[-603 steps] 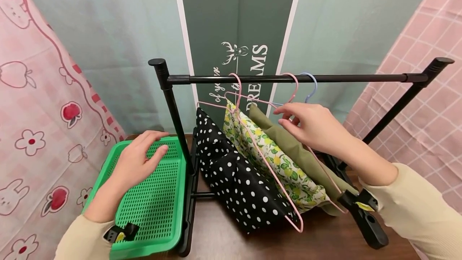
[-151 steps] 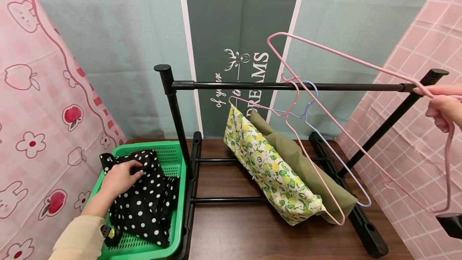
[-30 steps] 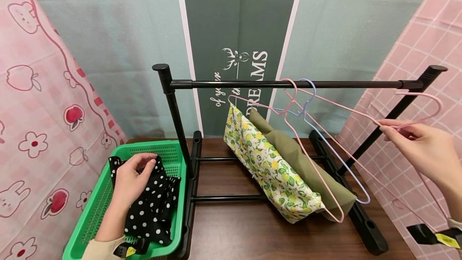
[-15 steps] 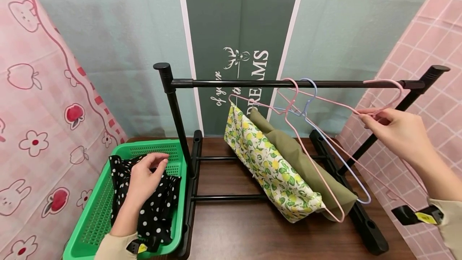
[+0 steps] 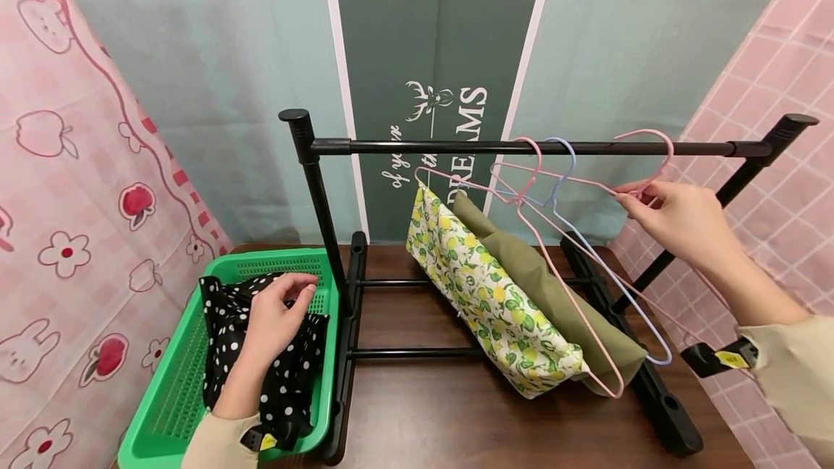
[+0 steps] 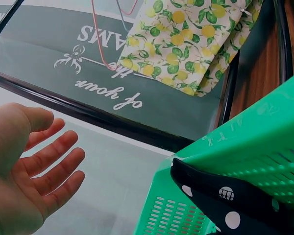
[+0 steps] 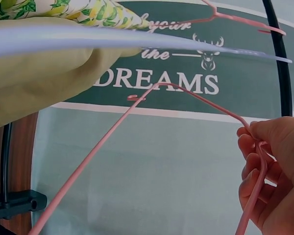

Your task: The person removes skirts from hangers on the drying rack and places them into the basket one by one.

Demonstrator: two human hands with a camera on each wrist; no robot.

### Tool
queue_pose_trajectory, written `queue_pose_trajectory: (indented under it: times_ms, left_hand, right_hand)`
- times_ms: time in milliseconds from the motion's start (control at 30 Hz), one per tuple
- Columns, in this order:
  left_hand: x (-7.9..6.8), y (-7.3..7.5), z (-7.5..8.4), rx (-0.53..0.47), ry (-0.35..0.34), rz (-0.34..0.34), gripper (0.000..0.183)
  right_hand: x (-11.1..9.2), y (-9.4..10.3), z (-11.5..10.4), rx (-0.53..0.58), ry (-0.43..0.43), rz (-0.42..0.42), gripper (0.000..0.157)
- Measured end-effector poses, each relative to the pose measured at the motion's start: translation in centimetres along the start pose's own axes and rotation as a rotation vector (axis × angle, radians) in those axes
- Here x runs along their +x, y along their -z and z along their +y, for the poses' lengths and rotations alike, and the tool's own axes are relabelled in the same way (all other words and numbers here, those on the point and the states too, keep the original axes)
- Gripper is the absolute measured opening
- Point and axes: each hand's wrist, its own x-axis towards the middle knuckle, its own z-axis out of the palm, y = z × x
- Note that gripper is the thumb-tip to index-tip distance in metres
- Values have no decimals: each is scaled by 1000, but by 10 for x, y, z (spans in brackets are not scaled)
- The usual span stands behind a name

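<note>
My right hand [image 5: 691, 226] pinches a bare pink hanger [image 7: 77, 177] at its neck. In the head view the hanger's hook overlaps the black rail [image 5: 417, 147], right of the blue hanger [image 5: 571, 159]. My left hand [image 5: 274, 317] holds nothing, its fingers relaxed over the green basket [image 5: 140, 422]. Crumpled in that basket lies a black cloth piece with white dots [image 5: 224, 335], partly hidden by the hand and forearm. A lemon-print cloth piece [image 5: 482, 295] hangs from another pink hanger [image 5: 537, 154], with an olive-green one [image 5: 554, 292] behind it.
The rack's black feet [image 5: 671, 411] and crossbars [image 5: 417, 353] stand on a brown wooden table [image 5: 417, 418]. Its left post [image 5: 319, 216] rises right beside the basket. Patterned pink curtains [image 5: 98, 237] and a grey-green cloth backdrop [image 5: 228, 93] enclose the space.
My right hand has brought the bare pink hanger left along the rail, its hook now at the rail. The left hand has shifted slightly right over the basket. Earlier, the dotted cloth hung on the rack.
</note>
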Motion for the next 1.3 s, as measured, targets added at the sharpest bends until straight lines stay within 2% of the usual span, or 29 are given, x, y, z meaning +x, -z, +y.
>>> queue_pose_trajectory:
  times_ms: [300, 467, 900, 1300]
  left_hand:
    - [0, -5, 3, -16, 8, -43, 12]
    - [1, -8, 4, -18, -4, -40, 10]
    - [1, -13, 6, -43, -1, -42, 10]
    - [2, -14, 4, -38, -6, -56, 11]
  right_hand:
    - [9, -11, -5, 1, 5, -35, 24]
    - [11, -15, -9, 16, -20, -65, 26]
    - [13, -19, -7, 16, -54, -106, 21]
    - [10, -20, -8, 18, -69, -182, 20]
